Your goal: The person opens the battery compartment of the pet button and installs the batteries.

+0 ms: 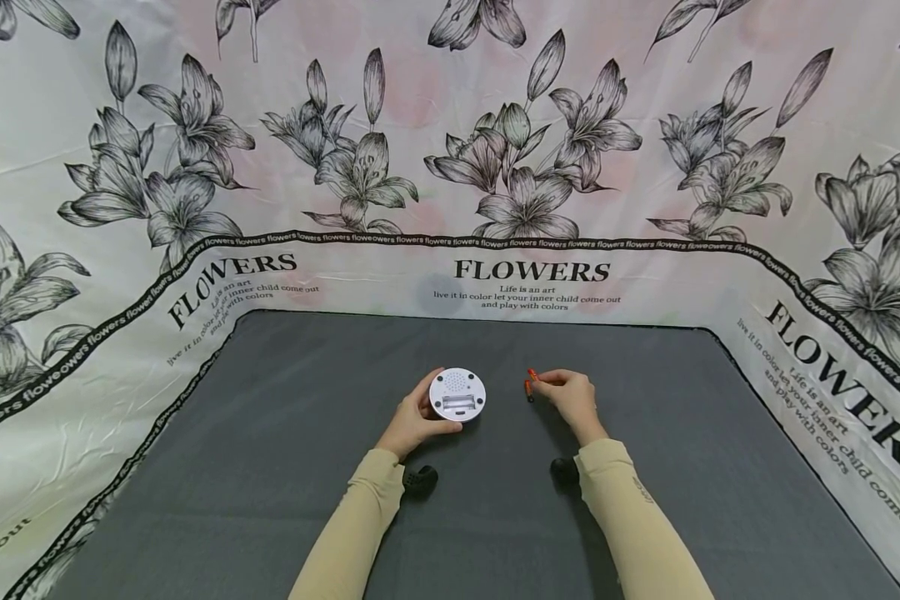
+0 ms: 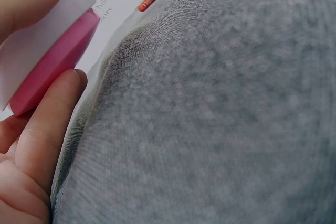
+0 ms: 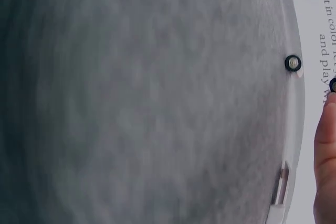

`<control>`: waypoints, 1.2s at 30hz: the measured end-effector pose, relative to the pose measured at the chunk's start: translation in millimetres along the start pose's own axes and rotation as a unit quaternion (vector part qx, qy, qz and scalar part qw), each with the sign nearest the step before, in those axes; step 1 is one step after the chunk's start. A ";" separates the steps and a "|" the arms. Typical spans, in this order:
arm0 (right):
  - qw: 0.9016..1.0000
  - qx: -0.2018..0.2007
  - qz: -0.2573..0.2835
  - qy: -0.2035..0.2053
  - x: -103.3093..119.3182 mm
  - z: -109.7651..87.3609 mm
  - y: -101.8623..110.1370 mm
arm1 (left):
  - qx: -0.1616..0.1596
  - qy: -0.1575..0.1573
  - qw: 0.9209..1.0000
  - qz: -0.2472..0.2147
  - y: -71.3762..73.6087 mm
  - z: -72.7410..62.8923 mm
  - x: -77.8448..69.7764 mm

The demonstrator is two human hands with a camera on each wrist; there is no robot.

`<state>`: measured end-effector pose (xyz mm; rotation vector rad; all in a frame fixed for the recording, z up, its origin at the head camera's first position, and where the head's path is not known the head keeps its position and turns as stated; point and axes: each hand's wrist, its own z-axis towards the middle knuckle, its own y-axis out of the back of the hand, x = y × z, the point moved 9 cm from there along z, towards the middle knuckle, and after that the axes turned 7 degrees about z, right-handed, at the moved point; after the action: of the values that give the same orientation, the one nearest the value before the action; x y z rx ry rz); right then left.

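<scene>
My left hand (image 1: 417, 422) grips a round device (image 1: 457, 395) by its rim. Its white underside faces up, with a speaker grille of small holes and an uncovered battery compartment in which no battery shows. In the left wrist view the device (image 2: 55, 56) has a pink part on its other side. My right hand (image 1: 572, 402) pinches an orange battery (image 1: 532, 375) between thumb and fingertips, to the right of the device. A second orange battery with a black end (image 1: 528, 391) lies on the cloth just by those fingertips; the right wrist view shows its end (image 3: 293, 63).
Dark grey cloth (image 1: 307, 517) covers the table. A white curtain with printed flowers and lettering (image 1: 528, 283) closes off the back and sides. Black wrist devices (image 1: 421, 482) sit at both cuffs.
</scene>
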<state>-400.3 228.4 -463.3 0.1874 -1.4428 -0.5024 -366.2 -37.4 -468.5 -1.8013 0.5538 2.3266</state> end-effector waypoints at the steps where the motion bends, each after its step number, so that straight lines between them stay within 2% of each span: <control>1: 1.000 0.003 0.005 0.001 0.9 0.0 -1.8 | -0.001 0.000 1.000 0.000 0.1 -0.1 -0.3; 5: 0.999 0.033 0.029 0.013 4.8 0.4 -13.3 | -0.001 0.006 1.000 -0.011 0.1 1.0 1.0; 11: 0.988 0.122 0.080 0.050 26.5 -5.9 -41.4 | 0.001 0.004 1.000 -0.016 0.2 1.9 2.0; 15: 0.978 0.159 0.109 0.080 46.8 -12.6 -55.2 | 0.004 0.006 1.000 -0.018 -0.5 1.5 1.5; 20: 0.965 0.203 0.117 0.114 88.9 -33.0 -61.2 | 0.005 0.007 1.000 -0.019 -1.0 1.2 1.4; 22: 0.963 0.210 0.111 0.124 94.1 -34.5 -65.3 | 0.006 0.010 1.000 -0.019 -0.9 1.5 2.5; 27: 0.964 0.206 0.088 0.143 82.5 -25.7 -79.2 | 0.006 0.010 1.000 -0.018 -0.2 1.4 3.7; 32: 0.963 0.202 0.026 0.175 90.4 -31.6 -87.7 | 0.008 0.000 1.000 -0.016 0.3 0.8 2.0; 36: 0.955 0.208 -0.028 0.209 96.3 -37.5 -94.9 | 0.008 -0.009 1.000 -0.016 1.0 0.8 1.1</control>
<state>-379.8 96.0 -421.5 0.6346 -1.1118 -0.1804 -367.6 -38.1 -469.2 -1.7672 0.5354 2.3072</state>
